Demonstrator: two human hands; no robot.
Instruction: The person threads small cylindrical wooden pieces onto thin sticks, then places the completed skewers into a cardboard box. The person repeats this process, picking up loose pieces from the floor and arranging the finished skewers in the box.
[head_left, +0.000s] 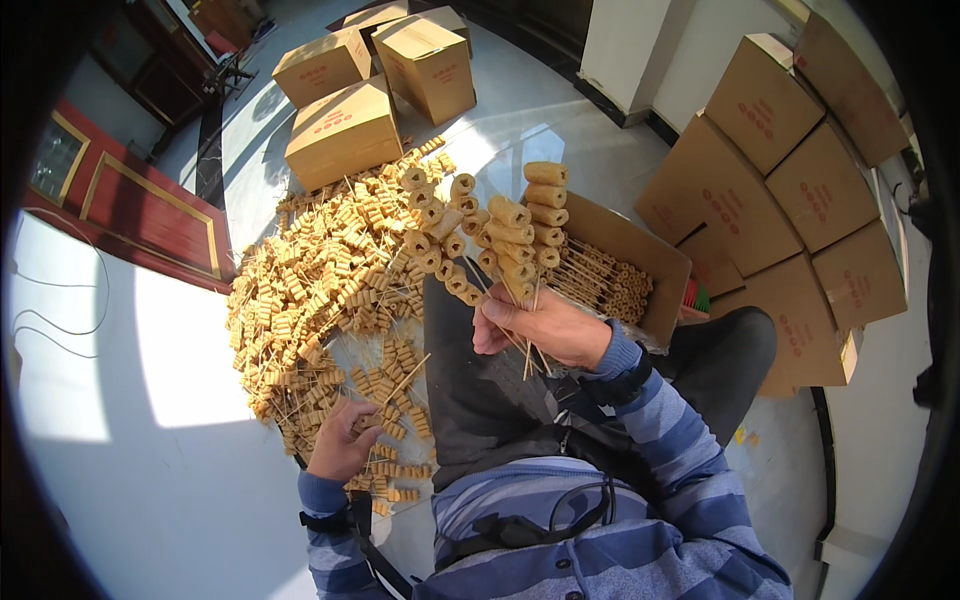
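My right hand (560,328) is closed around the thin sticks of several skewers (512,245), whose tan, ring-shaped pieces fan out above the fist. Lower and to the left, my left hand (340,442) is closed on a single skewer; its bare stick (408,377) points up and to the right, and the fingers partly hide its pieces. That hand is at the near edge of a large heap of similar skewers (320,290) on the floor. Just beyond my right hand, an open cardboard box (672,285) holds rows of skewers (605,280) with their ring ends showing.
Several cardboard boxes (345,130) stand past the heap. More boxes (745,190) are stacked against the wall at the right. A red panel with gold trim (150,205) lies to the left. My legs (490,370) stretch between the heap and the open box.
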